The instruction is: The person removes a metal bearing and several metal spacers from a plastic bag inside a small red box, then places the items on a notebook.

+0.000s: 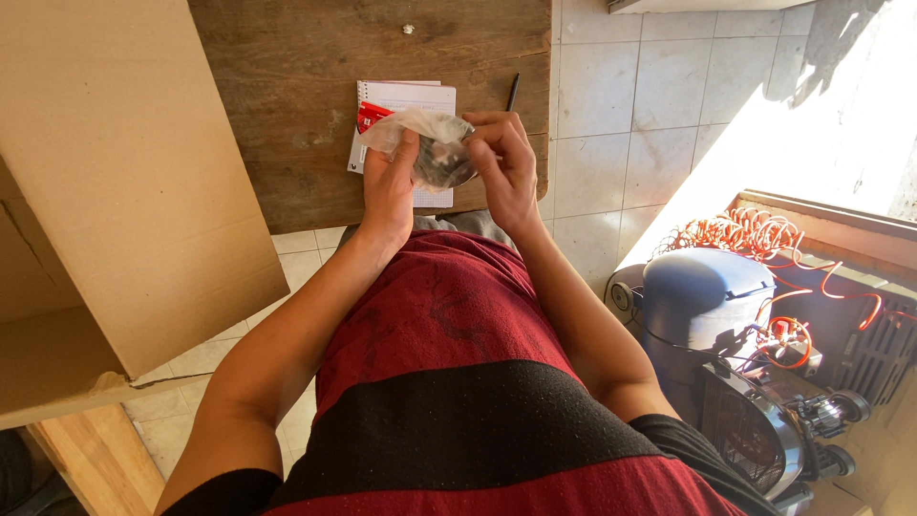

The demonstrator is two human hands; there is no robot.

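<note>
Both hands, left hand (390,182) and right hand (503,167), are pinched shut on a clear plastic bag (430,143) of small dark parts, held above the notebook (406,96) on the wooden surface (287,115). Looks like bag-opening; next needs a careful tear.

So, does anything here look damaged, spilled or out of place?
Nothing stands out. Both hands, left hand and right hand, hold a clear plastic bag with dark parts over a notebook on the wooden table. Nothing is spilled.

Crinkled clear plastic bag (425,134); rough worn wooden table (287,76); matt cardboard box (115,172).
</note>
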